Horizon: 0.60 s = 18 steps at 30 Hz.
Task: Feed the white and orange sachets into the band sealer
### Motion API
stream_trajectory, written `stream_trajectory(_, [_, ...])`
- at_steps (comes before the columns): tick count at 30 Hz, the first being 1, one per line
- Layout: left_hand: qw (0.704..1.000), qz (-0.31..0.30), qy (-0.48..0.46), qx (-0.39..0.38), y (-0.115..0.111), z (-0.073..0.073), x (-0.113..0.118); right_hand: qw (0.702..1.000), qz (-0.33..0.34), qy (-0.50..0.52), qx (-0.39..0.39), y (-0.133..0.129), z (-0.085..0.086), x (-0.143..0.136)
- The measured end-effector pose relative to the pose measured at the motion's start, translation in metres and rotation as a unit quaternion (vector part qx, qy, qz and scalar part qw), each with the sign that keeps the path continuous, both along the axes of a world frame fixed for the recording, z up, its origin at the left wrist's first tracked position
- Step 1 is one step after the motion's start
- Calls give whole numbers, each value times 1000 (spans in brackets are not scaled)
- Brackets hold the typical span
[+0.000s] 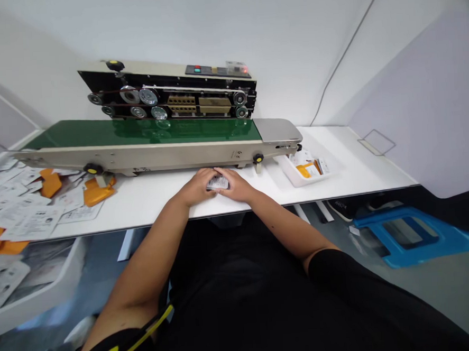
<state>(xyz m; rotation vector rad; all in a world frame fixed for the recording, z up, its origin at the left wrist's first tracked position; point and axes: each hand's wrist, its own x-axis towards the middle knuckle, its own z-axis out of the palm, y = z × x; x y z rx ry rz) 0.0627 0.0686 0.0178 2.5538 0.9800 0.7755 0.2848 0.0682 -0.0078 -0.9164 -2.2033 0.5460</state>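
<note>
Both my hands meet near the front edge of the white table, just in front of the machine's conveyor. Between them is a small white printed packet [218, 182], which looks like a short stack. My left hand [200, 187] curls round its left side, and my right hand [235, 185] curls round its right side. The fingertips come together at the packet's far edge. Its underside is hidden.
Behind my hands stands a sealing machine with a green belt [148, 132]. White printed packets [34, 222] and orange ones [97, 192] lie piled at left, above a white bin [75, 272]. A white tray [298, 179] holds packets at right. A blue stool [441, 239] stands on the floor.
</note>
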Motion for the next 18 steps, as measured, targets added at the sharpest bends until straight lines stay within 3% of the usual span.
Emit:
stream_trajectory(6, [1000,-5,10,3,0,-1,0,1000,-19,17,-3,1,0,0])
stream_trajectory(11, [996,84,40,-14,5,-5,-2,998,-45,10,-37,3,-2,-3])
stream_trajectory(14, [993,105,49,-32,6,-5,-2,999,-19,10,-35,0,-1,-4])
stream_trajectory(18, [996,83,27,-34,4,-3,-2,999,27,36,-2,-3,3,0])
